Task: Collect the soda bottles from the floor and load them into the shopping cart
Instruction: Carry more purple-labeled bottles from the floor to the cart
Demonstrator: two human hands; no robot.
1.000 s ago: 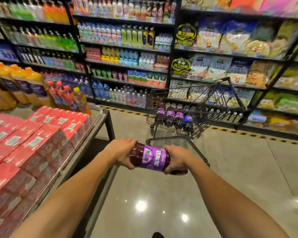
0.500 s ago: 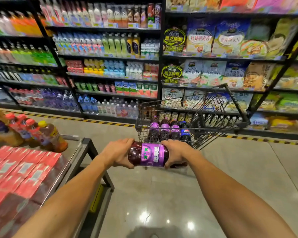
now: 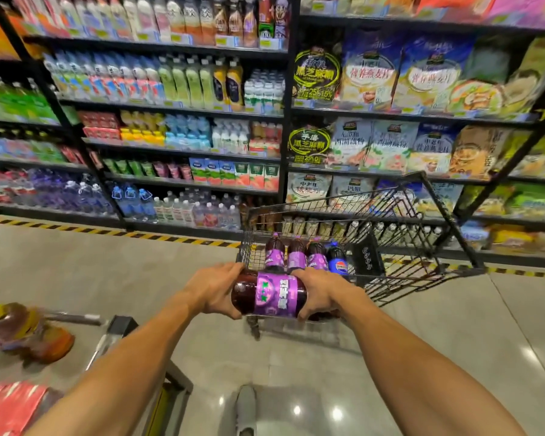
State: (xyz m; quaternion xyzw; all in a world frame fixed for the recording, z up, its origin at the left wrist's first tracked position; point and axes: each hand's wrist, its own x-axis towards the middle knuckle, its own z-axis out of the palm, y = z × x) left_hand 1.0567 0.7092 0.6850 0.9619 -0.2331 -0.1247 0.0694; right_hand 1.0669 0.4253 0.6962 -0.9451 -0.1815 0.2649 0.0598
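Observation:
I hold a dark soda bottle with a purple label [image 3: 276, 295] sideways in front of me. My left hand [image 3: 216, 291] grips its bottom end and my right hand [image 3: 320, 294] grips the neck end, hiding the cap. Just beyond stands a black wire shopping cart [image 3: 416, 247]. Inside it stand three purple-label bottles [image 3: 296, 254] and one blue-label cola bottle [image 3: 337, 261] in a row. The held bottle is at the cart's near edge, slightly below the rim.
Tall black shelves [image 3: 283, 114] of drinks and bagged foods line the far side behind a yellow-black floor stripe [image 3: 107, 232]. At the left, a low display stand [image 3: 120, 328] carries orange bottles [image 3: 29, 335] and red packs [image 3: 7, 407]. Grey floor lies around the cart.
I have walked closer to the cart, carrying the bottle forward with both hands. The display stand has slid down and to the left in view.

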